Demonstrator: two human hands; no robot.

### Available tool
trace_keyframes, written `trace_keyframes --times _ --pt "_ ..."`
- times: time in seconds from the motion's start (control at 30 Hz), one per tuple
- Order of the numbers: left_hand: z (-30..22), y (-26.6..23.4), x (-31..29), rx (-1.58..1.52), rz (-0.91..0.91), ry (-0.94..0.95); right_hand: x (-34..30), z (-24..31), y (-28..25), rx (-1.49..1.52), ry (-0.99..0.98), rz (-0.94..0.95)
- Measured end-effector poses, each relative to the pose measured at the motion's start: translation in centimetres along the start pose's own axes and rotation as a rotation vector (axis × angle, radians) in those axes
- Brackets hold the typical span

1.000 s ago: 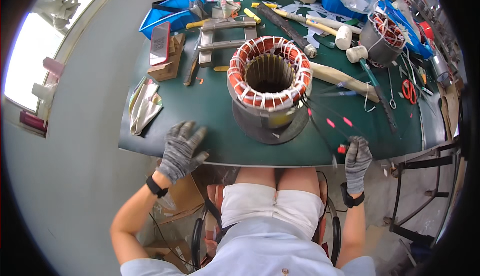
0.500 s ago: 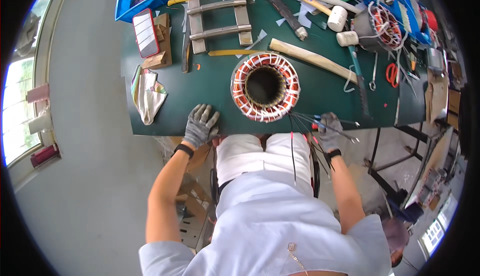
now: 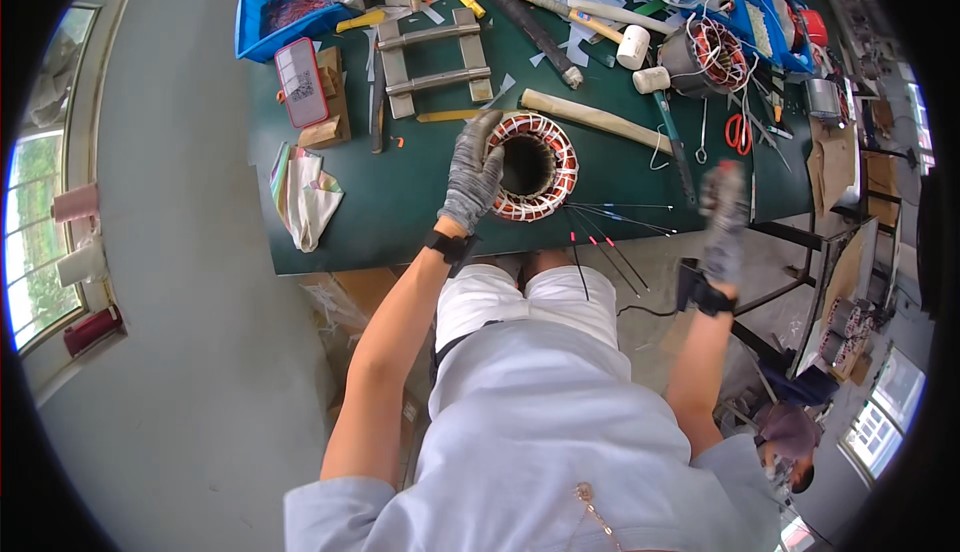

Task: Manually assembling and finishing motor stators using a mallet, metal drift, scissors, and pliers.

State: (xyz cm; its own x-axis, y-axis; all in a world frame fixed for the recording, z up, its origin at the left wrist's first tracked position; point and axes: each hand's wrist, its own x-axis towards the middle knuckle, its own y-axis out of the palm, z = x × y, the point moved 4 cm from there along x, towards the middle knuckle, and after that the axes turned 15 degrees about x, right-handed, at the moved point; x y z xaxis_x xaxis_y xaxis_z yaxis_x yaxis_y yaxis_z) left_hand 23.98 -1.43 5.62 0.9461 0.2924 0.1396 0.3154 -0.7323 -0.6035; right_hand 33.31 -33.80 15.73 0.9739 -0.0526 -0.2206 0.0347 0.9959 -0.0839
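A ring-shaped motor stator (image 3: 563,164) with red-brown windings and white lacing stands on the green workbench, its dark bore facing up. My gloved left hand (image 3: 473,174) grips its left side, with the thumb near the inner rim and the fingers along the far left edge. From its near right side, thin black lead wires (image 3: 611,249) fan out, some with red sleeves, and hang over the bench's front edge. My right hand (image 3: 724,214), also in a grey glove, is smeared by motion right of the wires. A small red spot shows at its fingertips; what it is stays unclear.
Behind the stator lie a wooden handle (image 3: 600,122), white-headed mallets (image 3: 633,48) and a metal frame (image 3: 436,66). Red scissors (image 3: 737,133) and another stator (image 3: 690,64) are at right. A phone (image 3: 301,84), a cloth (image 3: 308,200) and a blue bin (image 3: 284,42) sit left.
My left hand has gone from the bench edge to the stator's left side. My right hand has left the lead wires and swung right and away from me. The wires now spread apart.
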Motion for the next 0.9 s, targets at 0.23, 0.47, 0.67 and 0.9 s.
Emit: trace_keyframes --times 0.23,0.47,0.67,0.9 --pt "-1.0 1.6 -3.6 0.054 -0.294 -0.173 -10.6 7.3 5.4 -0.035 -0.492 0.050" --pt "1.6 1.8 -4.3 -0.195 -0.093 -0.268 -6.7 0.3 18.5 -0.607 -0.490 0.288" --pt "1.4 2.8 -5.0 -0.040 -0.134 -0.329 -4.1 -4.2 21.4 -0.966 -0.412 0.560" --pt "0.7 2.3 -4.9 -0.038 -0.148 -0.323 -4.2 -2.4 22.3 -1.182 -0.403 0.799"
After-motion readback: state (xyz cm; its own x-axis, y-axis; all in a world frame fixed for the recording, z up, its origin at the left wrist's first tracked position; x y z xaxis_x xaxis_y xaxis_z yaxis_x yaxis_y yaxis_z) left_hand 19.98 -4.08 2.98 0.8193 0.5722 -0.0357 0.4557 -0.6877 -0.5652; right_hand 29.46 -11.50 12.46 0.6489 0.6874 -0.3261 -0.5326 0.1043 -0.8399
